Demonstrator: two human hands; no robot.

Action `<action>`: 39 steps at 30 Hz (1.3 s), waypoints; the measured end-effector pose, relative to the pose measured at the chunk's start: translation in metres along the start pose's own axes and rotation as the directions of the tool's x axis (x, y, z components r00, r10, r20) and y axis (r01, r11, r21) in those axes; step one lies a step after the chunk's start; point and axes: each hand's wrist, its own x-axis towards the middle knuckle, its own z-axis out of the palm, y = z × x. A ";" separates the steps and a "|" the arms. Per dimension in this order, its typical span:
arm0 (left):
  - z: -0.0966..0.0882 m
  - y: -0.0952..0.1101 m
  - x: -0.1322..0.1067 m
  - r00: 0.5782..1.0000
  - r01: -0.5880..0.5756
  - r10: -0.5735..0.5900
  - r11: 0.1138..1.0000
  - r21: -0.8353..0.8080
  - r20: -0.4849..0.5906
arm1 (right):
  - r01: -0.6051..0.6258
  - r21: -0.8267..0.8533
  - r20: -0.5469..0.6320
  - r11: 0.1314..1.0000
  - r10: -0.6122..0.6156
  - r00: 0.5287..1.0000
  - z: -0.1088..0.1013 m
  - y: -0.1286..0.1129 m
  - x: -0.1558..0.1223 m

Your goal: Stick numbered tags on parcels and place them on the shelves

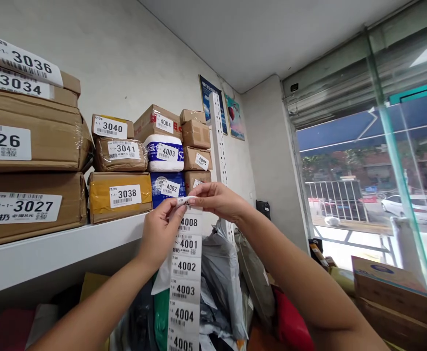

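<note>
A long strip of numbered labels [186, 267] hangs down in the middle of the view, printed with numbers such as 4008, 4001 and 4002. My left hand [158, 233] pinches its upper end between thumb and fingers. From the right, my right hand [219, 201] has its fingertips closed on the topmost label, which bends over at the top. Just behind the hands stand a blue parcel [157, 194] labelled 4002 and a small brown box [192, 178] whose label is partly hidden by my right hand.
Numbered cartons [30, 126] are stacked along a white shelf [63, 253], left and centre. A perforated white post [219, 141] rises at the shelf's end. Grey plastic bags [223, 273] lie below. At right are a cardboard box [389, 282] and a glass door edge [396, 161].
</note>
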 end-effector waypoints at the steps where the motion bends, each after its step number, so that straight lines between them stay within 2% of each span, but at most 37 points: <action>1: 0.000 0.000 0.000 1.000 0.002 -0.002 1.000 -0.002 -0.007 | 0.022 -0.022 0.005 1.000 -0.022 1.000 -0.002 -0.004 0.001; 8: 0.007 0.005 0.003 0.989 0.093 -0.093 0.996 -0.011 -0.117 | 0.145 -0.134 0.084 0.980 -0.135 0.987 -0.004 -0.014 0.003; 10: 0.011 0.005 0.004 0.978 0.165 -0.176 0.980 -0.108 -0.109 | 0.222 -0.190 0.088 0.957 -0.208 0.974 -0.001 -0.013 0.003; 12: 0.014 0.005 0.004 0.966 0.233 -0.252 0.942 -0.240 -0.051 | 0.329 -0.247 0.052 0.912 -0.326 0.944 -0.001 -0.016 0.008; 14: 0.017 0.006 0.000 0.960 0.271 -0.281 0.919 -0.287 0.006 | 0.455 -0.291 -0.052 0.841 -0.489 0.871 -0.010 -0.025 0.022; 15: 0.019 0.006 -0.003 0.959 0.279 -0.281 0.922 -0.269 0.031 | 0.518 -0.315 -0.126 0.795 -0.576 0.808 -0.018 -0.032 0.034; 17: 0.022 0.005 -0.011 0.957 0.291 -0.278 0.936 -0.201 0.088 | 0.604 -0.383 -0.277 0.699 -0.711 0.647 -0.041 -0.046 0.062; 18: 0.023 0.005 -0.016 0.953 0.296 -0.278 0.939 -0.173 0.121 | 0.607 -0.427 -0.324 0.670 -0.740 0.589 -0.054 -0.053 0.078; 19: 0.024 0.005 -0.020 0.949 0.298 -0.277 0.942 -0.154 0.149 | 0.585 -0.466 -0.345 0.664 -0.745 0.571 -0.066 -0.059 0.093; 22: 0.025 0.003 -0.030 0.953 0.272 -0.253 0.957 -0.100 0.166 | 0.454 -0.578 -0.339 0.678 -0.706 0.622 -0.090 -0.067 0.126; 24: 0.022 0.002 -0.033 0.960 0.244 -0.232 0.968 -0.063 0.156 | 0.369 -0.692 -0.326 0.620 -0.725 0.607 -0.095 -0.065 0.132; 28: 0.016 0.002 -0.033 0.962 0.231 -0.222 0.972 -0.041 0.161 | 0.205 -0.900 -0.249 0.384 -0.841 0.481 -0.087 -0.054 0.124; 30: 0.014 0.003 -0.032 0.965 0.222 -0.213 0.974 -0.045 0.155 | 0.189 -0.929 -0.212 0.317 -0.878 0.429 -0.085 -0.048 0.121; 33: 0.012 0.005 -0.030 0.972 0.207 -0.199 0.977 -0.055 0.124 | 0.218 -0.914 -0.241 0.343 -0.889 0.389 -0.090 -0.040 0.122; 35: 0.011 0.006 -0.030 0.975 0.204 -0.197 0.977 -0.061 0.106 | 0.200 -0.873 -0.347 0.444 -0.856 0.383 -0.096 -0.036 0.125; 36: 0.010 0.006 -0.029 0.975 0.203 -0.196 0.977 -0.064 0.103 | 0.188 -0.835 -0.416 0.517 -0.817 0.400 -0.098 -0.035 0.127; 37: 0.010 0.007 -0.029 0.976 0.201 -0.194 0.977 -0.068 0.103 | 0.178 -0.781 -0.480 0.598 -0.758 0.442 -0.098 -0.035 0.129; 39: 0.010 0.007 -0.030 0.976 0.197 -0.188 0.978 -0.074 0.107 | 0.169 -0.645 -0.551 0.745 -0.608 0.572 -0.095 -0.037 0.132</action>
